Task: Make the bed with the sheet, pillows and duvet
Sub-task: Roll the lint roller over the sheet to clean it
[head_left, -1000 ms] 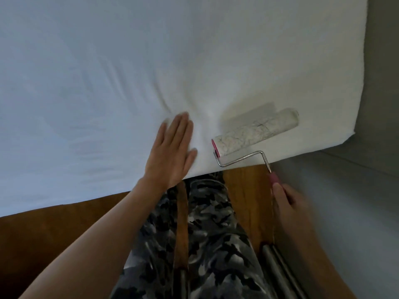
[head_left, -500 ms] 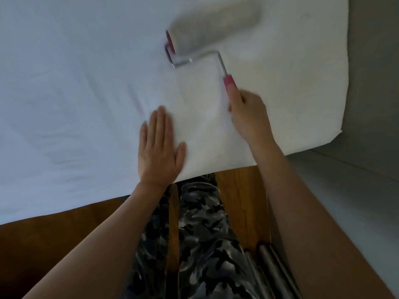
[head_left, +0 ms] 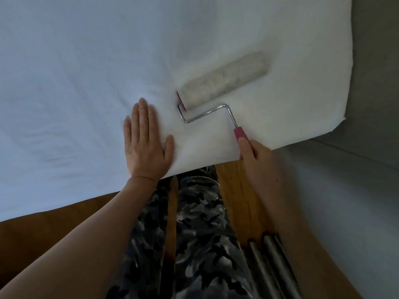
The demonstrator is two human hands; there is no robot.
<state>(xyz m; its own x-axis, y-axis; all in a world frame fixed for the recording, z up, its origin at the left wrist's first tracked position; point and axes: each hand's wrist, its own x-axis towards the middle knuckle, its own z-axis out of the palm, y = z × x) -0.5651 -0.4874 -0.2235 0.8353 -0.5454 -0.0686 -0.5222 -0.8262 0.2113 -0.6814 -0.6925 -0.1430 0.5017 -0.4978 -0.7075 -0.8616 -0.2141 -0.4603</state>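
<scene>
A white sheet lies stretched over the bed and fills the upper part of the view. My left hand presses flat on the sheet near the bed's front edge, fingers straight. My right hand grips the pink handle of a lint roller. Its grey, blurred roll lies on the sheet to the right of my left hand, joined to the handle by a bent metal wire. No pillow or duvet is in view.
The bed's right corner ends against a grey wall. Below the bed's edge are a wooden floor, my camouflage trousers and some metal tubes at the bottom right.
My right hand drew the lint roller back from far up the sheet toward the bed's front edge. My left hand stayed flat on the sheet in about the same spot.
</scene>
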